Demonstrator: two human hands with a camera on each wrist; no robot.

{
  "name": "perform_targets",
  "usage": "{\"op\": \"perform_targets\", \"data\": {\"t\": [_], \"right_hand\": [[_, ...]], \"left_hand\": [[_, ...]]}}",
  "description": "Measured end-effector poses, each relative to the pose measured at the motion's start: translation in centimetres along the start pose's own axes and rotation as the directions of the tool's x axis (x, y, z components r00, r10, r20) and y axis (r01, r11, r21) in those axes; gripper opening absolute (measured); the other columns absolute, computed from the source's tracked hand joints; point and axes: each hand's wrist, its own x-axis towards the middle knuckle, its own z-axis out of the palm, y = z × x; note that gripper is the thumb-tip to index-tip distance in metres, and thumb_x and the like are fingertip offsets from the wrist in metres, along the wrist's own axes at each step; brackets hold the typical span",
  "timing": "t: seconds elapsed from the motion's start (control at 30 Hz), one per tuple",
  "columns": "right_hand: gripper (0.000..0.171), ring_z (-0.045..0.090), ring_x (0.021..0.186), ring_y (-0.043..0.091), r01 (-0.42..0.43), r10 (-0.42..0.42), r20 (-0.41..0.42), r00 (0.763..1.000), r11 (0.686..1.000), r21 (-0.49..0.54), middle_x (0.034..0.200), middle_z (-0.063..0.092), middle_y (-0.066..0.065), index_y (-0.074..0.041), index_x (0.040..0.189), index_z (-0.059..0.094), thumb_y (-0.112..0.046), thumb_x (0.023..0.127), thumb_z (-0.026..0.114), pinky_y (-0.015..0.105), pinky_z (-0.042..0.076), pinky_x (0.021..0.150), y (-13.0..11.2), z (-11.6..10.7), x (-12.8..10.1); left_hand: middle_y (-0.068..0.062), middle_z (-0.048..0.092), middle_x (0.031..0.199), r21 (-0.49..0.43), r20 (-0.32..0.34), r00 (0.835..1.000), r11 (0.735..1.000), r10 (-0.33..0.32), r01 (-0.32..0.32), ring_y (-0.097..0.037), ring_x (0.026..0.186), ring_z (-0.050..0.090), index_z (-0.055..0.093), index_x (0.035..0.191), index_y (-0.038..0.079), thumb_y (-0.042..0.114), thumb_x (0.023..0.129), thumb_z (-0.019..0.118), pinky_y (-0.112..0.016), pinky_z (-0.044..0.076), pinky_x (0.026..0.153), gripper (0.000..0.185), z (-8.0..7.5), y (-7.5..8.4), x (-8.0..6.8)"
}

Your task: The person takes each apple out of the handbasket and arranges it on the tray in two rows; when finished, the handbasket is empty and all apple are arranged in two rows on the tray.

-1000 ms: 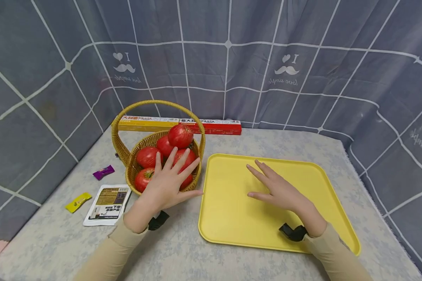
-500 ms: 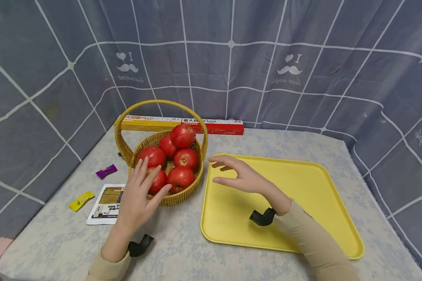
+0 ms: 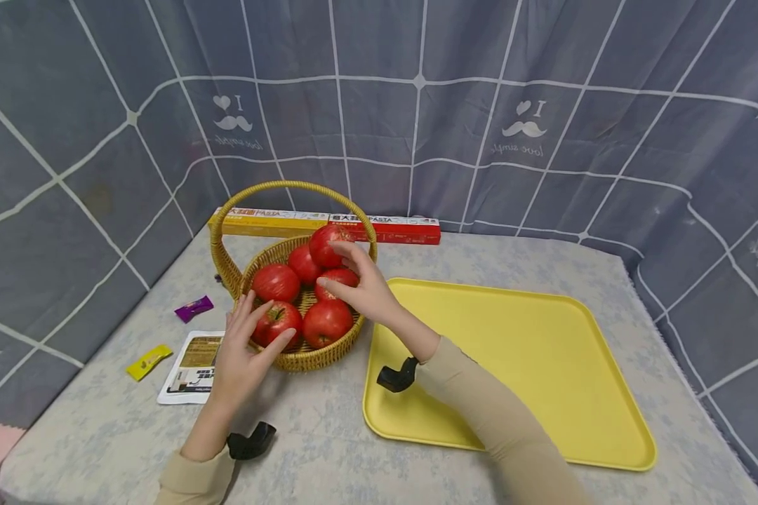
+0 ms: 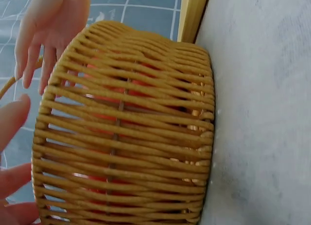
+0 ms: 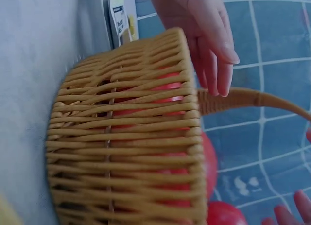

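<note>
Several red apples (image 3: 326, 323) fill a woven basket (image 3: 309, 360) with a tall arched handle (image 3: 290, 185). My right hand (image 3: 369, 286) reaches over the basket's right rim, thumb and fingers spread apart and loosely bent near the topmost apple (image 3: 328, 244). In the right wrist view, its fingertips (image 5: 302, 205) show beside an apple (image 5: 226, 214) with a gap between. My left hand (image 3: 238, 358) is at the basket's front left, its fingers relaxed above the rim beside the front left apple (image 3: 279, 321). Neither hand grips an apple.
A yellow tray (image 3: 512, 365) lies right of the basket, under my right forearm. Behind stand yellow and red pasta boxes (image 3: 404, 230). On the left are a white pouch (image 3: 189, 372), a purple wrapped candy (image 3: 194, 308) and a yellow one (image 3: 148, 362). A grey curtain (image 3: 455, 119) surrounds the table.
My right hand has moved left from over the tray to over the basket's right side. My left hand has drawn back from above the apples to the basket's front left.
</note>
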Motion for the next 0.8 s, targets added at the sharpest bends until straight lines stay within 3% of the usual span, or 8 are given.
{"op": "perform_targets", "data": {"t": [0.23, 0.43, 0.63, 0.8], "right_hand": [[0.063, 0.043, 0.122, 0.023, -0.067, 0.049, -0.142, 0.989, 0.991, -0.120, 0.139, 0.037, 0.003, -0.015, 0.137, 0.038, -0.028, 0.084, 0.070, 0.042, 0.044, 0.095, 2.5, 1.9, 3.0], [0.067, 0.039, 0.124, 0.021, -0.145, 0.101, -0.226, 0.969, 0.972, -0.187, 0.141, 0.032, 0.003, -0.018, 0.138, 0.035, -0.029, 0.083, 0.072, 0.041, 0.044, 0.095, 3.7, 2.5, 4.2], [0.077, 0.025, 0.133, 0.022, -0.213, 0.138, -0.301, 0.944, 0.949, -0.233, 0.148, 0.022, 0.005, -0.017, 0.141, 0.031, -0.031, 0.080, 0.075, 0.045, 0.039, 0.100, 5.3, 2.9, 5.2], [0.079, 0.018, 0.136, 0.022, -0.250, 0.160, -0.365, 0.917, 0.944, -0.215, 0.151, 0.016, 0.005, -0.018, 0.141, 0.033, -0.031, 0.077, 0.078, 0.044, 0.037, 0.101, 6.2, 3.3, 5.8]], "left_hand": [[-0.022, 0.016, 0.153, 0.101, 0.028, 0.992, 0.987, -0.125, 0.122, -0.038, 0.141, 0.009, 0.054, 0.130, 0.003, 0.035, 0.079, 0.075, -0.065, 0.016, 0.104, 0.064, -0.2, -0.5, -0.2], [-0.022, 0.009, 0.154, 0.102, 0.068, 0.979, 0.977, -0.193, 0.186, -0.039, 0.140, 0.008, 0.050, 0.133, 0.004, 0.040, 0.080, 0.073, -0.067, 0.019, 0.101, 0.068, -0.2, -0.5, -0.1], [-0.020, 0.009, 0.154, 0.113, 0.084, 0.969, 0.968, -0.233, 0.223, -0.046, 0.136, 0.019, 0.049, 0.135, 0.007, 0.043, 0.080, 0.072, -0.067, 0.024, 0.099, 0.069, -0.3, -0.4, -0.1], [-0.021, 0.003, 0.154, 0.097, 0.108, 0.956, 0.960, -0.273, 0.264, -0.047, 0.136, 0.016, 0.042, 0.140, 0.007, 0.044, 0.080, 0.072, -0.068, 0.020, 0.100, 0.077, -0.5, -0.3, 0.0]]}}
